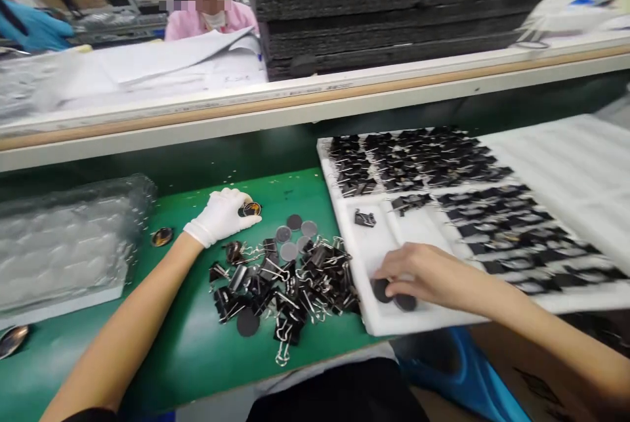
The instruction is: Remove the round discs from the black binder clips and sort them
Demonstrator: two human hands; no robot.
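Observation:
My left hand [222, 217], in a white glove, has its thumb and fingers closed on the edge of a small round black-rimmed piece [252, 209] with an amber patch. Bare, my right hand [418, 272] reaches into the white foam tray [370, 323], its fingers on a black disc [382, 291]. Another black disc [406, 302] lies beside it. Between my hands is a heap of black binder clips [295, 284] with silver handles. Several grey discs [289, 251] lie behind the heap, and a dark disc [248, 322] sits at its front.
Clear plastic blister trays [63, 245] stand at the left. Two more round pieces lie on the green table [177, 330], one [162, 236] near the trays. Rows of black clips [423, 159] fill the foam tray's far compartments. A person [211, 15] sits beyond the ledge.

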